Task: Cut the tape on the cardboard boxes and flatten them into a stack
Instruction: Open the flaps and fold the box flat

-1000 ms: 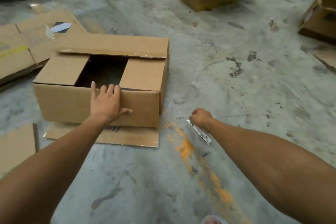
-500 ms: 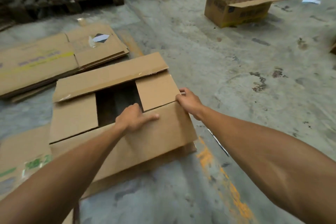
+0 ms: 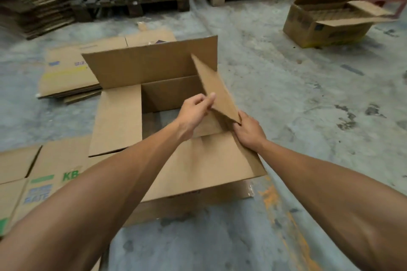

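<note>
Far left: a pile of flattened cardboard (image 3: pixel 33 10) sits against the back, dark and layered
Left floor: flattened boxes (image 3: pixel 66 72) lie on the concrete floor (image 3: pixel 308 116), just behind the open box; a printed flat sheet (image 3: pixel 39 180) with green and blue lettering lies near the lower left edge
Centre: the open cardboard box (image 3: pixel 198 165) stands on the floor with its top open; far flap upright, left flap (image 3: pixel 116 121) folded out flat, near flap sloping toward the camera
Left hand (image 3: pixel 191 114): grip pinching the lower edge of the right flap (image 3: pixel 213 88), fingertips pressed together on it
Right flap: tilted up and inward over the opening, held between both hands
Right hand (image 3: pixel 248 131): grip closed on the box's near right corner, touching the flap's lower end
Behind: boxes on wooden pallets (image 3: pixel 132 2) line the back
Right: another open box (image 3: pixel 326 24) stands well apart, flaps spread
Lower right: orange paint marks (image 3: pixel 271 200) on the floor just beside the box
</note>
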